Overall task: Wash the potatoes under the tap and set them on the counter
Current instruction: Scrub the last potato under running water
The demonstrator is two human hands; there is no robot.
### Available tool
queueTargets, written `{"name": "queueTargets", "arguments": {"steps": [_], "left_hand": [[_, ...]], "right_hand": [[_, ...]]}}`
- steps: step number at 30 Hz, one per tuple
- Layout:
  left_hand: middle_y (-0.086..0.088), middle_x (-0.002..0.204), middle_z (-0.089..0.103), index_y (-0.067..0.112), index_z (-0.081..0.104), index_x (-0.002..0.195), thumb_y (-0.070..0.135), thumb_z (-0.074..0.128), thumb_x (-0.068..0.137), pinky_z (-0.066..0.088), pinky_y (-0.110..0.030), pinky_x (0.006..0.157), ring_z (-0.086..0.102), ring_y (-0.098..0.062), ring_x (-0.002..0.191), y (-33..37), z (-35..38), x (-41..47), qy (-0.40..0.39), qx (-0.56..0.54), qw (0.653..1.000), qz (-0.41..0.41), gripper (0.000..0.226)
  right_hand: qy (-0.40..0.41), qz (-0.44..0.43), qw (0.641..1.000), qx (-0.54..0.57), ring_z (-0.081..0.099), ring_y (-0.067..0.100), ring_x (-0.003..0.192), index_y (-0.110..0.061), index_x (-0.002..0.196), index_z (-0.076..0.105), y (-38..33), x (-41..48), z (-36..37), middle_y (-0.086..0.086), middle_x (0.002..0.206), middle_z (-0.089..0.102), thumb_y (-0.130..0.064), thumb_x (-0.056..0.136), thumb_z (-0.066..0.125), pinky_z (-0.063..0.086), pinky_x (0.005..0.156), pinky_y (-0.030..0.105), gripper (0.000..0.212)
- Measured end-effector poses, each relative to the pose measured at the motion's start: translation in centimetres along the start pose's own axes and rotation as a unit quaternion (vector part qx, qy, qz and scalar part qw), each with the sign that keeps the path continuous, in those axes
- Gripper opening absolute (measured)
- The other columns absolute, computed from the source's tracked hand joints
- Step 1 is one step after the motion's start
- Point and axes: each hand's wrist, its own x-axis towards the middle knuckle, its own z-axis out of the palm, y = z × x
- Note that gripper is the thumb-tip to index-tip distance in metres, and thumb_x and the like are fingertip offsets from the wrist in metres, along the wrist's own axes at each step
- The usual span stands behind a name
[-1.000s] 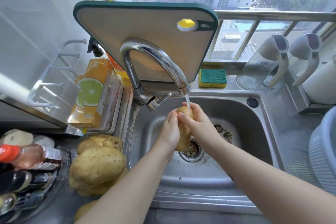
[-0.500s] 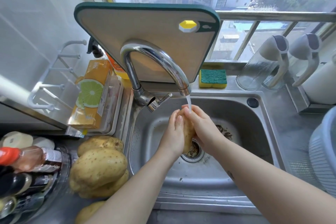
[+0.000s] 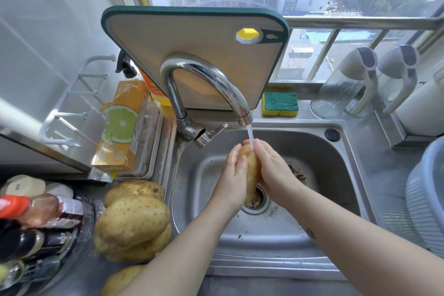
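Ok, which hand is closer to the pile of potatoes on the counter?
Left. The left hand holds the potato on the side toward the pile of potatoes; the right hand holds its far side, farther right over the sink.

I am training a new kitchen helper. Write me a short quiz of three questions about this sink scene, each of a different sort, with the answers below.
1. True or false: water from the tap runs onto the potato held between the left hand and the right hand over the sink.
2. Where does the pile of other potatoes lie? A) on the counter, left of the sink; B) inside the sink; C) on the window sill.
3. Fill the gap: the green and yellow ___ lies behind the sink, right of the cutting board.

Key: 1 true; 2 A; 3 sponge.
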Motion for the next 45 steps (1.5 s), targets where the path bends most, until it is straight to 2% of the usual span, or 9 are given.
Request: {"name": "queueTargets", "arguments": {"steps": [3, 10, 15, 18, 21, 28, 33, 38, 45], "left_hand": [[0.005, 0.128, 0.056, 0.026, 0.044, 0.136, 0.032, 0.025, 0.104, 0.039, -0.030, 0.105, 0.051, -0.012, 0.123, -0.2, -0.2, 0.5, 0.024, -0.038, 0.999, -0.005, 0.037], [0.008, 0.138, 0.040, 0.027, 0.022, 0.149, 0.033, 0.032, 0.103, 0.032, -0.026, 0.105, 0.040, -0.010, 0.126, 0.1, 0.2, 0.0, -0.011, 0.025, 1.000, 0.015, 0.047], [-0.006, 0.124, 0.062, 0.028, 0.052, 0.128, 0.043, 0.033, 0.101, 0.050, -0.041, 0.096, 0.061, -0.021, 0.112, -0.5, -0.6, 1.4, 0.033, -0.085, 0.994, -0.052, 0.036], [-0.006, 0.118, 0.064, 0.026, 0.055, 0.117, 0.042, 0.027, 0.102, 0.051, -0.040, 0.094, 0.063, -0.017, 0.103, -0.4, -0.1, 1.5, 0.028, -0.089, 0.993, -0.071, 0.035], [0.005, 0.119, 0.056, 0.026, 0.047, 0.128, 0.028, 0.024, 0.105, 0.045, -0.007, 0.082, 0.055, 0.005, 0.097, 0.2, 0.6, 0.7, 0.017, -0.054, 0.998, -0.013, 0.033], [0.006, 0.151, 0.030, 0.033, 0.004, 0.151, 0.034, 0.042, 0.100, 0.027, -0.027, 0.111, 0.032, -0.006, 0.132, -1.3, 0.9, 0.3, -0.057, 0.056, 0.997, 0.012, 0.064], [-0.009, 0.127, 0.058, 0.030, 0.046, 0.126, 0.043, 0.035, 0.101, 0.053, -0.053, 0.088, 0.061, -0.025, 0.104, 0.1, 0.4, 2.2, 0.026, -0.117, 0.990, -0.071, 0.031], [-0.015, 0.105, 0.065, 0.019, 0.051, 0.125, 0.051, 0.026, 0.100, 0.055, -0.041, 0.069, 0.066, -0.027, 0.078, 0.6, -0.4, 2.9, 0.035, -0.228, 0.950, -0.212, 0.048], [-0.013, 0.126, 0.060, 0.023, 0.043, 0.137, 0.042, 0.026, 0.103, 0.056, -0.041, 0.070, 0.064, -0.025, 0.096, -0.5, 0.8, 2.6, 0.006, -0.247, 0.953, -0.176, 0.043]], "right_hand": [[-0.063, 0.011, 0.997, -0.036, 0.057, 0.019, 0.118, -0.036, 0.113, 0.053, 0.5, -0.1, -0.4, 0.004, 0.123, 0.061, -0.039, 0.095, 0.052, 0.044, 0.104, 0.042, 0.018], [0.041, 0.023, 0.999, 0.002, 0.063, 0.025, 0.101, -0.022, 0.097, 0.062, -0.7, 0.1, 0.6, 0.009, 0.101, 0.067, -0.030, 0.102, 0.043, 0.048, 0.099, 0.047, 0.022], [-0.083, 0.013, 0.994, -0.069, 0.055, 0.020, 0.122, -0.049, 0.116, 0.048, 0.2, -0.8, -0.3, 0.006, 0.133, 0.051, -0.059, 0.074, 0.062, 0.044, 0.106, 0.044, 0.045], [-0.059, 0.007, 0.996, -0.069, 0.059, 0.020, 0.115, -0.044, 0.111, 0.050, 0.3, -0.8, -0.3, 0.008, 0.129, 0.053, -0.045, 0.078, 0.067, 0.051, 0.098, 0.039, 0.037], [0.040, 0.006, 0.999, -0.028, 0.064, 0.025, 0.107, -0.031, 0.098, 0.056, -0.1, -0.2, 0.2, 0.009, 0.112, 0.065, -0.028, 0.092, 0.061, 0.051, 0.093, 0.041, 0.009], [0.124, 0.121, 0.985, 0.014, 0.064, 0.033, 0.103, -0.021, 0.078, 0.068, -1.3, 1.4, -0.1, 0.014, 0.099, 0.069, -0.030, 0.102, 0.037, 0.049, 0.098, 0.046, 0.041], [0.028, 0.000, 0.985, -0.171, 0.048, 0.019, 0.126, -0.018, 0.139, 0.045, -0.4, 0.0, 0.1, 0.007, 0.138, 0.048, -0.037, 0.099, 0.044, 0.039, 0.109, 0.043, 0.044], [-0.053, -0.049, 0.959, -0.274, 0.034, 0.005, 0.127, -0.022, 0.153, 0.021, -0.6, -1.2, -1.1, -0.003, 0.141, 0.030, -0.035, 0.088, 0.066, 0.035, 0.100, 0.021, 0.080], [0.056, -0.056, 0.979, -0.188, 0.049, 0.018, 0.123, -0.018, 0.134, 0.049, 0.3, 0.6, -0.3, 0.008, 0.129, 0.052, -0.031, 0.101, 0.043, 0.038, 0.108, 0.037, 0.036]]}}
